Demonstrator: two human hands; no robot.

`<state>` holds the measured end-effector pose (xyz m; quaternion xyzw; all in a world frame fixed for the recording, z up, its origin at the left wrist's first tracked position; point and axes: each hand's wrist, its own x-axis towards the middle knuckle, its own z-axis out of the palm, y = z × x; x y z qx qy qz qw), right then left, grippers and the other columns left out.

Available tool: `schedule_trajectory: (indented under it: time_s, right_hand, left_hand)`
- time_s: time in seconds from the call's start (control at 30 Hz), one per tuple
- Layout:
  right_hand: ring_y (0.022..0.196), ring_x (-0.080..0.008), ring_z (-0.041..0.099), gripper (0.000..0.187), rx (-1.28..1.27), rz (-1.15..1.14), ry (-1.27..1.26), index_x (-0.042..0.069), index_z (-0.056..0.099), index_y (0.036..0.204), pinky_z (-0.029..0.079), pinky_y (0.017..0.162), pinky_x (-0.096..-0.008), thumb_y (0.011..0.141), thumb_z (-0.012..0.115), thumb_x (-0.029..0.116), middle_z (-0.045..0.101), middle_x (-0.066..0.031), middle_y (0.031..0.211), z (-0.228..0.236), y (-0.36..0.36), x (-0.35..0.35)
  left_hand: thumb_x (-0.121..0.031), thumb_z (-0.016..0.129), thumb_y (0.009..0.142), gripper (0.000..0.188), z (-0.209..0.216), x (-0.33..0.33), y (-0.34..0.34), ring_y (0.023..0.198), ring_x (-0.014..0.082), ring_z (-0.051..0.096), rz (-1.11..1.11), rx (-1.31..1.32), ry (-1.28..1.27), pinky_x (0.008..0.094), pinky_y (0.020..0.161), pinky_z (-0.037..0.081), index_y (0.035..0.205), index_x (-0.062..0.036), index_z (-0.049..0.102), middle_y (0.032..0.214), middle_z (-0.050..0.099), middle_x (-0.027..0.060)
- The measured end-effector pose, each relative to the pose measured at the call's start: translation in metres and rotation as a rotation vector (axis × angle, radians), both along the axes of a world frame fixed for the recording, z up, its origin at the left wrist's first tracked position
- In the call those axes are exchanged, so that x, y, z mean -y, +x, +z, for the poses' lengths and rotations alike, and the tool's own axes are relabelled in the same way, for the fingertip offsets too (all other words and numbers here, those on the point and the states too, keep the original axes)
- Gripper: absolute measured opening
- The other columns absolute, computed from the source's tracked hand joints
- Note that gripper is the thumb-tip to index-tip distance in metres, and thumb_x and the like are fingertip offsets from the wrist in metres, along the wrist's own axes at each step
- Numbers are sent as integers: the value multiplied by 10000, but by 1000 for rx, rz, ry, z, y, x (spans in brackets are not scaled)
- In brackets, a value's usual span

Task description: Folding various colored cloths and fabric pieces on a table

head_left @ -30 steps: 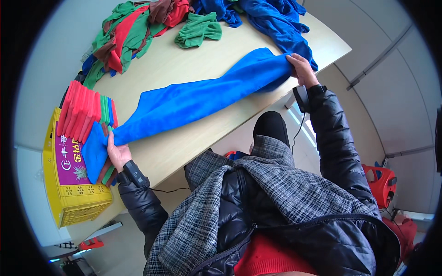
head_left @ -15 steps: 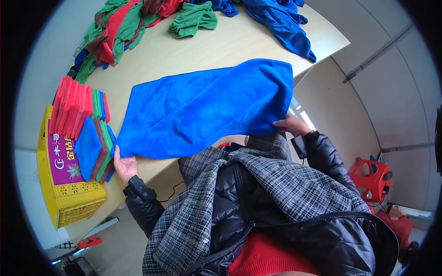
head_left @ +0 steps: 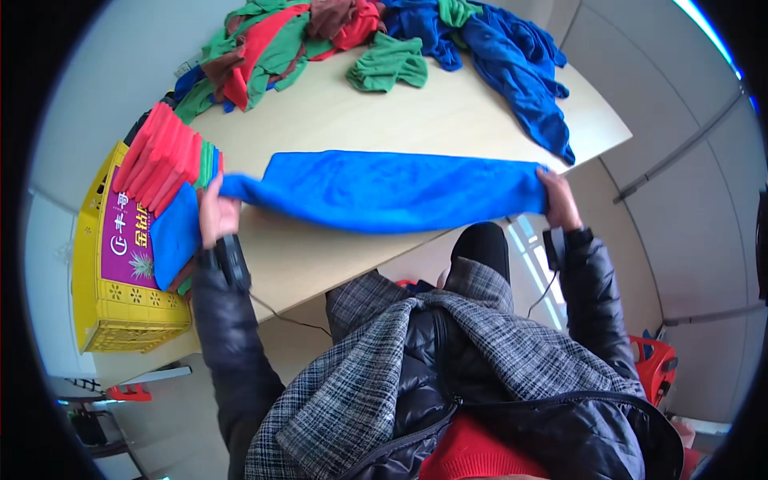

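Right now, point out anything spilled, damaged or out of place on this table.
I see no spill or damage. One oddity: a patch of green cloth shows in the otherwise blue cloth heap at the far side of the table, breaking its single colour.

Pale wooden table [head_left: 336, 120]; whitish panelled wall [head_left: 680, 224] at right; bright light strip [head_left: 710, 36]; greyish floor [head_left: 172, 416]; red stool [head_left: 658, 370].

Blue cloth [head_left: 400, 192] btwn both hands [head_left: 218, 214] [head_left: 562, 203]
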<state>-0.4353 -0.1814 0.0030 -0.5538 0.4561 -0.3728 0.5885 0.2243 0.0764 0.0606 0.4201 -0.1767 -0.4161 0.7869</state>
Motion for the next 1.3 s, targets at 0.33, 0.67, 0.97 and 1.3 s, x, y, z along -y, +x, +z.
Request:
schedule_trajectory:
  time_s: [0.33,0.67,0.97,1.3]
  right_hand:
    - [1137,-236,640,474,87,71,-516,30,602,1273,509,996,-339,957,695,370,667,-122,1239,189,74,106]
    - [1324,-378,520,844,-442,267,-530,115,488,1481,381,1163,-448,712,832,160,552,-228,1412,44,-14,134]
    - [992,-198,642,441,-70,-69,245,44,574,1318,549,874,-365,949,716,241,645,-84,1126,0,-9,48]
    - [724,-134,643,196,47,-175,259,44,601,1071,565,666,-284,990,659,213,637,-30,875,-13,-18,-11]
  left_hand:
    - [-150,617,1003,187,196,71,71,1020,263,664,171,285,-232,405,933,557,1113,0,591,1091,683,147]
    - [-220,681,973,178,20,-22,16,891,159,660,110,69,89,303,712,566,1098,-103,632,1048,702,52]
    - [-212,673,984,98,-86,-91,-63,736,128,626,217,15,398,251,584,508,969,-129,622,868,663,5]
    - [-178,669,990,136,-58,-99,-110,629,103,569,211,144,379,245,588,467,905,-116,583,782,583,-15]
